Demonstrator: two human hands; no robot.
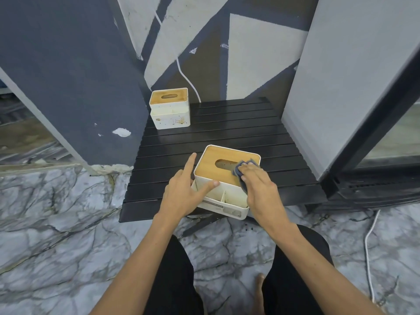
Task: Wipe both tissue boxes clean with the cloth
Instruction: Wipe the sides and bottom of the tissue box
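A person wipes the near box (223,178) at the near edge of a black slatted desk (238,130). The right hand (261,185) lies flat on the lid's right end, its fingers (246,171) close together, pressing a grey cloth (239,170) just right of the tissue slot. The left hand (186,189) steadies the box's left wall with fingers spread, index up the side and thumb across the near corner. The lid's long axis runs left to right, skewed slightly, so unwiped wood lies left of the cloth, within the right hand's reach. The far box (169,109) stands well apart at the desk's far left corner, long axis also left to right, brown stains on its near face; it looks not yet cleaned, and the left hand is nearer to it.
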